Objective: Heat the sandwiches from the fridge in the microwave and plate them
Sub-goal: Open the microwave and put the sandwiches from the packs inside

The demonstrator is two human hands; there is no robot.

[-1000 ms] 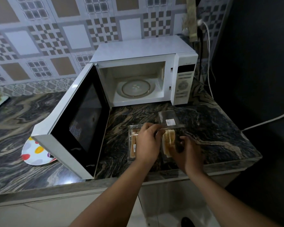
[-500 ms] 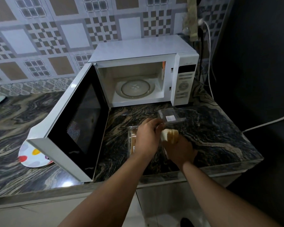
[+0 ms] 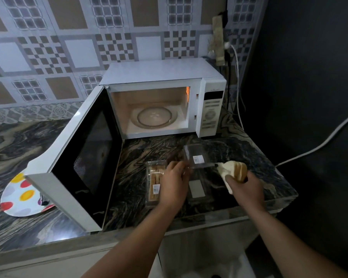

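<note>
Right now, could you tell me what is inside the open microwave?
Only the bare glass turntable sits inside the microwave; no food is on it. The cavity's near left corner is hidden behind the door frame.

Both bare forearms reach forward — the left hand (image 3: 174, 182) hovers palm-down with loosely curled fingers, the right hand (image 3: 244, 188) grips a pale triangular sandwich (image 3: 232, 170).
</note>
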